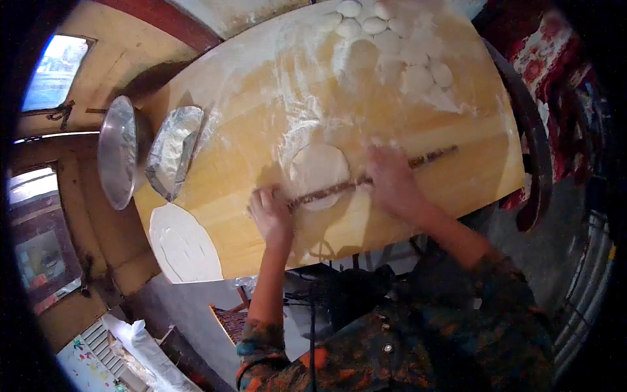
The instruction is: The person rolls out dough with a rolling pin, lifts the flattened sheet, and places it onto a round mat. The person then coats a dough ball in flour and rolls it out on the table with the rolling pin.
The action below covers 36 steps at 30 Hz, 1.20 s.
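A thin dark rolling pin lies slantwise across a round flat piece of dough on the floured wooden board. My left hand is at the pin's left end, its fingers curled over it beside the dough. Farther along, my right hand is closed round the pin just right of the dough, slightly blurred. The dough shows on both sides of the pin, more of it on the far side. Loose flour is spread beyond it.
Several dough balls and flattened pieces sit at the board's far right. At the left are a large rolled sheet, a flour bag and a metal bowl. A dark curved chair back adjoins the right edge.
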Tool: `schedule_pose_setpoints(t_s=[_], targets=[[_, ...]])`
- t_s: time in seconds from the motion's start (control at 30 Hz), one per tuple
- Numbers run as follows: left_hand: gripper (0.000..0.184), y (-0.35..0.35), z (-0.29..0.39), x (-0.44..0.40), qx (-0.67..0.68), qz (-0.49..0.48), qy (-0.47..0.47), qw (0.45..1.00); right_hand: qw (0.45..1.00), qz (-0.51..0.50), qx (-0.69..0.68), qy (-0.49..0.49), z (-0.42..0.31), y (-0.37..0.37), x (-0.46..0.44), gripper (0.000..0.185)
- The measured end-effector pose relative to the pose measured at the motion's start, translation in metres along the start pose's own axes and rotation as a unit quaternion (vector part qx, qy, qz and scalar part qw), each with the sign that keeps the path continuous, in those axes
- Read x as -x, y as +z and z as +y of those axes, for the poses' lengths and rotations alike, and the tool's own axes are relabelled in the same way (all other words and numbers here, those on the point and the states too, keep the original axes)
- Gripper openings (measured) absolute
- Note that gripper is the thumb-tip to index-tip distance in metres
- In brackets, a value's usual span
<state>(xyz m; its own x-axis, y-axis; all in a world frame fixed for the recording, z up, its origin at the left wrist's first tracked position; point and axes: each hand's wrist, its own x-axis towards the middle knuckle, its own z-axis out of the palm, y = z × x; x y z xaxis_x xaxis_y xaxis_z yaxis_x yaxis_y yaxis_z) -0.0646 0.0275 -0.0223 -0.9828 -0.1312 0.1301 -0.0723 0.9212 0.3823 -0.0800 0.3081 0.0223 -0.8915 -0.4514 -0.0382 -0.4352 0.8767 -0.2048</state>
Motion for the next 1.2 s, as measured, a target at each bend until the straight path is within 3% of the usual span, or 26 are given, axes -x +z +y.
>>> schedule_pose_setpoints(t_s=[0.03, 0.07, 0.1, 0.23, 0.37, 0.47, 0.57, 0.63, 0.67, 0.77, 0.83, 0.93, 1.03, 1.13, 1.2], targets=[[0.022, -0.001, -0.001, -0.012, -0.092, -0.009, -0.022, 0.995, 0.998, 0.055, 0.007, 0.028, 0.002, 0.010, -0.012, 0.057], [0.026, 0.002, -0.003, -0.034, -0.097, 0.033, -0.003, 0.995, 0.992, 0.109, 0.015, 0.055, 0.006, 0.019, -0.026, 0.058], [0.032, 0.005, -0.006, -0.057, -0.103, 0.075, 0.015, 0.992, 0.991, 0.105, 0.025, 0.076, 0.013, 0.024, -0.050, 0.061], [0.045, 0.014, 0.000, -0.126, -0.119, 0.072, -0.019, 0.990, 0.971, 0.171, 0.110, 0.128, 0.036, 0.021, -0.121, 0.066], [0.051, 0.010, -0.003, -0.077, -0.101, 0.034, 0.079, 0.991, 0.994, 0.067, 0.026, 0.086, 0.023, 0.014, -0.069, 0.066], [0.053, -0.002, -0.001, -0.021, -0.123, -0.047, 0.071, 0.989, 0.998, 0.019, 0.043, 0.045, 0.013, 0.015, -0.035, 0.068], [0.051, 0.010, 0.004, -0.072, -0.084, 0.031, 0.053, 0.995, 0.995, 0.055, 0.048, 0.063, 0.025, 0.022, -0.064, 0.071], [0.045, 0.011, 0.016, -0.120, -0.030, 0.033, -0.017, 0.999, 0.985, 0.117, 0.057, 0.111, 0.038, 0.014, -0.111, 0.068], [0.042, 0.009, 0.021, -0.132, -0.002, 0.027, -0.050, 0.998, 0.989, 0.097, 0.052, 0.096, 0.043, 0.011, -0.119, 0.067], [0.030, 0.006, 0.027, -0.128, 0.115, -0.104, 0.051, 0.987, 0.999, 0.018, 0.035, 0.037, 0.049, 0.009, -0.115, 0.065], [0.026, -0.007, 0.034, -0.102, 0.101, -0.140, -0.002, 0.985, 0.999, -0.033, 0.020, -0.020, 0.051, 0.013, -0.082, 0.064], [0.022, -0.024, 0.019, -0.033, 0.109, -0.217, -0.097, 0.965, 0.990, 0.042, 0.119, -0.058, 0.027, 0.022, -0.007, 0.064], [0.023, -0.018, -0.009, 0.003, 0.020, -0.048, 0.030, 0.998, 0.995, 0.059, -0.035, 0.072, -0.004, 0.031, 0.003, 0.064], [0.030, -0.014, -0.007, -0.048, -0.071, -0.006, -0.045, 0.996, 0.996, 0.033, -0.038, 0.073, 0.006, 0.012, -0.058, 0.069], [0.036, 0.002, -0.025, -0.095, -0.077, 0.058, -0.040, 0.995, 0.988, 0.108, -0.023, 0.104, 0.015, 0.019, -0.110, 0.071]])
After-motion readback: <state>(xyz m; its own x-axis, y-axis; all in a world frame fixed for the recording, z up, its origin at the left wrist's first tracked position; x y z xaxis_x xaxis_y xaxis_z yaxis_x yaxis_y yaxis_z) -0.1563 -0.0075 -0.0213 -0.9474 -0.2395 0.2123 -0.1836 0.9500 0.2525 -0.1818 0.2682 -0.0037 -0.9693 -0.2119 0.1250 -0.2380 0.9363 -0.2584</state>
